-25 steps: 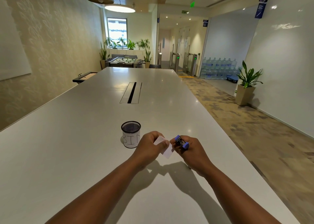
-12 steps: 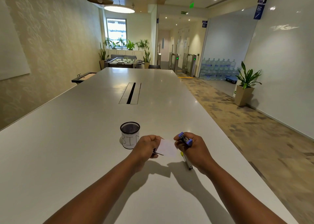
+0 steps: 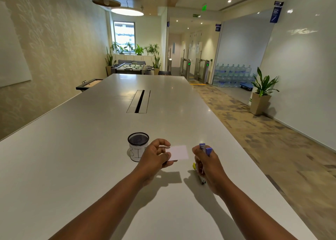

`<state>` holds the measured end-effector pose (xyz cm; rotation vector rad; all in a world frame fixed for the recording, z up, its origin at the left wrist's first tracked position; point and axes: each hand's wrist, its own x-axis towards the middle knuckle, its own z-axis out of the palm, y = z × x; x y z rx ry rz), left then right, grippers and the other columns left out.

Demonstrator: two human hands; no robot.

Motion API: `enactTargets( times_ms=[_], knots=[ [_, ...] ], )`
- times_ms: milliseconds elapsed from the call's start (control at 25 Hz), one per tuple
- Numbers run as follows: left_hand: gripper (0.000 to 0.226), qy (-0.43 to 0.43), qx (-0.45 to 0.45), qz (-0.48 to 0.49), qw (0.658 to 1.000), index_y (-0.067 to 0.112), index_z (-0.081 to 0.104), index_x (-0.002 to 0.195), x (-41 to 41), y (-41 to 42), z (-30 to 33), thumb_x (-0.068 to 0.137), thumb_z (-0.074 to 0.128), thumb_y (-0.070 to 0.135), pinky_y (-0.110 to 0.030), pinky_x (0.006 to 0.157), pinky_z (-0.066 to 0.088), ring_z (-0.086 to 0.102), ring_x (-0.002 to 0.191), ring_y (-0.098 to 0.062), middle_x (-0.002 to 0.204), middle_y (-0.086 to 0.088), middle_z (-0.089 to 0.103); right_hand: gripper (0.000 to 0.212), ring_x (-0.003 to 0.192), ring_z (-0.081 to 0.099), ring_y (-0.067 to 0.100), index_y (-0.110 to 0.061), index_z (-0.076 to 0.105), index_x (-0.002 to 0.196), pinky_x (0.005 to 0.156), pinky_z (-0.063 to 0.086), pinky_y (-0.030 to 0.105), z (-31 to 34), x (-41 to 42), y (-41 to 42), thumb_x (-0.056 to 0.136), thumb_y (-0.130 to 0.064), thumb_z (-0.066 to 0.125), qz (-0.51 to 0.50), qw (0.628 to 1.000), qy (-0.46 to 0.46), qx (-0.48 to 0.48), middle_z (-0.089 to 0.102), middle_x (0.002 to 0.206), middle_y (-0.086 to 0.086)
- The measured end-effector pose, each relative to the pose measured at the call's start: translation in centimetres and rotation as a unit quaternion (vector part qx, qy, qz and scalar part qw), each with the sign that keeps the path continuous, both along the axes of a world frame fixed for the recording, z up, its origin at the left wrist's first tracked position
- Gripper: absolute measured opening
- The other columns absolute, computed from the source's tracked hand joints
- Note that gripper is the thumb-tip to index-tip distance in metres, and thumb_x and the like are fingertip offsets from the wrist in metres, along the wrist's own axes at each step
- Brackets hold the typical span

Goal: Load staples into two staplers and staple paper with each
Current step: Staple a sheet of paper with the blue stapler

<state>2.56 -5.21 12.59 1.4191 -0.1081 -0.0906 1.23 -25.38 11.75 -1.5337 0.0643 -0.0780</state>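
My left hand (image 3: 154, 157) pinches a small white paper slip (image 3: 179, 152) by its left edge, a little above the white table (image 3: 72, 157). My right hand (image 3: 207, 165) grips a small purple stapler (image 3: 205, 148), its purple ends sticking up above my fingers. A gap separates the slip from the stapler. A second small stapler with a yellow end (image 3: 199, 174) lies on the table, partly hidden under my right hand.
A black mesh cup (image 3: 138, 148) wrapped in a hand-lettered paper label stands just left of my left hand. A cable slot (image 3: 139, 101) sits in the table's middle. The table's right edge runs close beside my right arm.
The hands have drawn apart: the paper slip came away from the purple stapler and now lies flatter, and my right hand moved right and down with the stapler.
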Motion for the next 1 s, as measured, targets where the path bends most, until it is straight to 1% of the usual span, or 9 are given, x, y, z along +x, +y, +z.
enactTargets(
  times_ms=[120, 200, 320, 480, 560, 640, 760, 880, 1000],
  knots=[
    [0.022, -0.013, -0.027, 0.023, 0.999, 0.013, 0.07, 0.102, 0.1, -0.3, 0.3, 0.09, 0.066, -0.005, -0.026, 0.072, 0.058, 0.066, 0.093, -0.023, 0.105, -0.019, 0.057, 0.035, 0.059, 0.045, 0.013, -0.017, 0.055, 0.105, 0.055, 0.036, 0.028, -0.3, -0.6, 0.7, 0.096, -0.051, 0.052, 0.066, 0.995, 0.06, 0.048, 0.052, 0.077, 0.002],
    [0.025, -0.026, -0.034, 0.033, 0.999, 0.014, 0.072, 0.102, 0.1, -0.6, 0.5, 0.087, 0.07, -0.006, -0.027, 0.073, 0.059, 0.069, 0.093, -0.022, 0.113, -0.019, 0.061, 0.039, 0.066, 0.047, 0.014, -0.018, 0.055, 0.115, 0.059, 0.04, 0.029, -0.4, -1.1, 1.2, 0.103, -0.053, 0.043, 0.105, 0.993, 0.057, 0.004, 0.055, 0.084, 0.003],
    [0.026, -0.055, -0.019, 0.058, 0.997, 0.014, 0.072, 0.099, 0.0, -0.8, 0.7, 0.085, 0.07, -0.008, -0.026, 0.072, 0.058, 0.069, 0.092, -0.02, 0.11, -0.013, 0.064, 0.037, 0.073, 0.052, 0.014, -0.025, 0.057, 0.121, 0.064, 0.046, 0.029, -0.3, -1.6, 1.8, 0.098, -0.054, 0.052, 0.134, 0.99, 0.025, -0.049, 0.062, 0.091, 0.001],
    [0.024, -0.086, 0.026, 0.062, 0.994, 0.015, 0.073, 0.096, -0.4, -0.9, 0.4, 0.085, 0.071, -0.006, -0.032, 0.076, 0.062, 0.068, 0.083, -0.02, 0.105, -0.016, 0.067, 0.034, 0.084, 0.067, 0.013, -0.027, 0.058, 0.123, 0.073, 0.054, 0.03, 0.1, -1.8, 2.5, 0.093, -0.043, 0.065, 0.136, 0.99, 0.015, -0.025, 0.071, 0.107, 0.001],
    [0.024, -0.09, 0.042, 0.049, 0.994, 0.019, 0.074, 0.092, -0.4, -0.9, 0.1, 0.085, 0.072, -0.004, -0.039, 0.081, 0.063, 0.063, 0.079, -0.023, 0.092, -0.021, 0.063, 0.032, 0.091, 0.069, 0.014, -0.026, 0.063, 0.121, 0.075, 0.057, 0.029, 0.0, -1.6, 2.8, 0.092, -0.035, 0.071, 0.122, 0.992, 0.017, 0.004, 0.07, 0.113, 0.004],
    [0.023, -0.092, 0.049, 0.044, 0.994, 0.019, 0.074, 0.091, -0.4, -0.8, -0.1, 0.087, 0.071, -0.003, -0.042, 0.083, 0.06, 0.059, 0.077, -0.023, 0.079, -0.022, 0.056, 0.029, 0.091, 0.066, 0.018, -0.021, 0.066, 0.119, 0.076, 0.056, 0.031, 0.0, -1.5, 2.9, 0.091, -0.026, 0.074, 0.107, 0.994, 0.011, 0.034, 0.069, 0.106, 0.009],
    [0.019, -0.087, 0.065, 0.059, 0.992, 0.016, 0.071, 0.093, -0.5, -0.8, 0.0, 0.091, 0.066, -0.002, -0.033, 0.079, 0.06, 0.062, 0.078, -0.023, 0.079, -0.028, 0.061, 0.033, 0.086, 0.061, 0.023, -0.016, 0.068, 0.117, 0.078, 0.054, 0.036, 0.0, -1.3, 2.9, 0.086, -0.025, 0.076, 0.093, 0.995, -0.002, 0.045, 0.068, 0.099, 0.012],
    [0.014, -0.089, 0.082, 0.065, 0.991, 0.013, 0.065, 0.094, -0.6, -1.0, 0.1, 0.093, 0.064, -0.001, -0.034, 0.075, 0.059, 0.055, 0.071, -0.024, 0.067, -0.017, 0.054, 0.033, 0.085, 0.062, 0.021, -0.015, 0.069, 0.116, 0.078, 0.055, 0.036, 0.1, -1.2, 3.0, 0.086, -0.027, 0.075, 0.094, 0.994, 0.007, 0.062, 0.068, 0.094, 0.009],
    [0.017, -0.08, 0.082, 0.059, 0.992, 0.013, 0.059, 0.101, -0.7, -1.1, 0.4, 0.093, 0.064, -0.001, -0.043, 0.079, 0.06, 0.066, 0.069, -0.03, 0.068, -0.01, 0.071, 0.03, 0.086, 0.062, 0.021, -0.014, 0.069, 0.115, 0.074, 0.055, 0.034, 0.1, -1.0, 3.1, 0.088, -0.025, 0.074, 0.092, 0.992, 0.018, 0.078, 0.068, 0.093, 0.008]
  ],
)
